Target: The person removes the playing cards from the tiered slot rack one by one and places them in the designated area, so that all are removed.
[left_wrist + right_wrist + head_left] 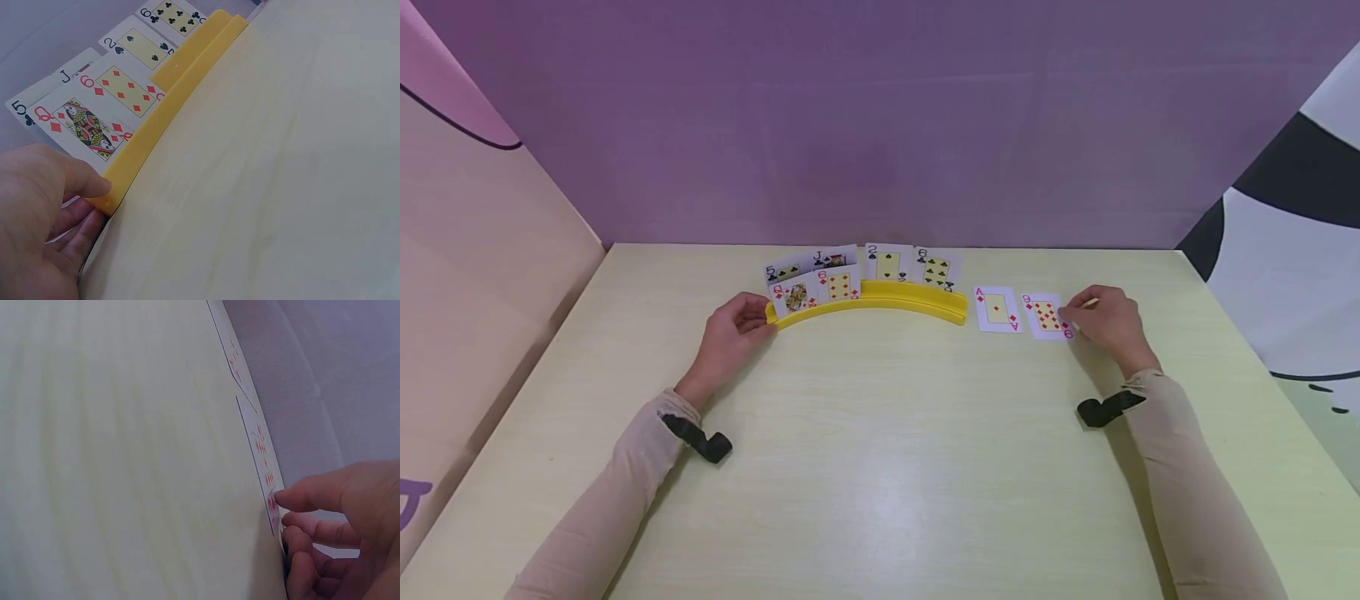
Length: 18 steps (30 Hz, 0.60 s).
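Note:
A curved yellow card holder (895, 294) stands near the table's back edge. My left hand (733, 333) grips its left end, thumb (94, 181) in front and fingers curled at the end. In the holder's front row are a queen of diamonds (87, 128) and a six of diamonds (125, 87). Behind them show a five of clubs (781, 271), a jack (831, 257), a two of spades (887, 262) and a six of clubs (936, 268). On the right, my right hand (1108, 325) pinches the right edge of a red diamond playing card (1043, 315) between thumb and fingers.
An ace of diamonds (997, 309) lies face up between the holder and the pinched card. The pale wooden table (880, 467) stretches toward me. A purple wall panel (895, 125) rises behind the back edge, with printed panels at both sides.

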Motion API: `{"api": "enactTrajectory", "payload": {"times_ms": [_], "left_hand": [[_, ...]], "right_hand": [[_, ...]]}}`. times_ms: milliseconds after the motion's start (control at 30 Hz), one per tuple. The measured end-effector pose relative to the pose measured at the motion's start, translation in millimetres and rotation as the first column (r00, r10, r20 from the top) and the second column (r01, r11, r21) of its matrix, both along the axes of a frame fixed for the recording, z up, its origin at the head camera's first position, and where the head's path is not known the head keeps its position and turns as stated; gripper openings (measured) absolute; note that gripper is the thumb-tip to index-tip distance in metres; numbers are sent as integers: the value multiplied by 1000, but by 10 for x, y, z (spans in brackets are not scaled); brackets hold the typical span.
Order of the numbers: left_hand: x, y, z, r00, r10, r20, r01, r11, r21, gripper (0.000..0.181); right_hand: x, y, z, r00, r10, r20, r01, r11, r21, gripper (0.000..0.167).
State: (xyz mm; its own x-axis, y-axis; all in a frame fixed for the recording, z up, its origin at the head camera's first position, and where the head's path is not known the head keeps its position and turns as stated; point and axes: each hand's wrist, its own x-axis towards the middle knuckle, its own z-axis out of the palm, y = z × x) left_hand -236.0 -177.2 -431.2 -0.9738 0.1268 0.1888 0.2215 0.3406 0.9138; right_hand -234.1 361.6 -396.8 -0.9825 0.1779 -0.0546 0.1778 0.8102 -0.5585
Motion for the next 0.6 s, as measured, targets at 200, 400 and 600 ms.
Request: {"api": "enactTrajectory", "payload": {"times_ms": [200, 400, 600], "left_hand": [[13, 2, 5, 1000, 3, 8, -3, 1000, -4, 34], [47, 16, 45, 1000, 1, 28, -2, 1000, 12, 34], [49, 24, 61, 999, 9, 37, -9, 1000, -5, 34]], "right_hand": [[8, -12, -2, 1000, -2, -24, 2, 1000, 9, 34], [2, -18, 10, 1000, -11, 1, 11, 1000, 0, 38], [8, -32, 66, 999, -15, 33, 16, 999, -46, 44]]}}
